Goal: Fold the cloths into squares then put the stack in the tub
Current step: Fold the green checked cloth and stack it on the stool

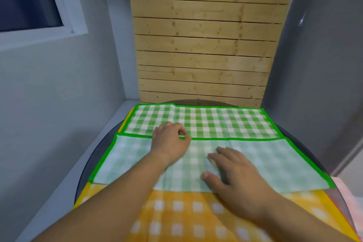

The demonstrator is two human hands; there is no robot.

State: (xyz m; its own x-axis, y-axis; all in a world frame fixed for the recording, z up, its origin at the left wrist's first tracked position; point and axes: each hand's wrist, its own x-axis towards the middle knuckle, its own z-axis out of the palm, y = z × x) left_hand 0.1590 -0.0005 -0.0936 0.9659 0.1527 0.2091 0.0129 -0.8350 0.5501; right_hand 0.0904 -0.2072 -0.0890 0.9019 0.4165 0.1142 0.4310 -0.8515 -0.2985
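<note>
On the left wall is a window with a smooth white frame. Beside it stands a wall of flat wooden planks with little knots. Below, a round dark table holds a green checked cloth with a bright green hem. Its near half is folded over and shows a paler back. The left hand curls its fingers and pinches the green hem at the fold's edge. The right hand lies flat with fingers spread, pressing the pale part. A yellow checked cloth lies under the green one, nearer the person. Something pink peeks in at the far right.
</note>
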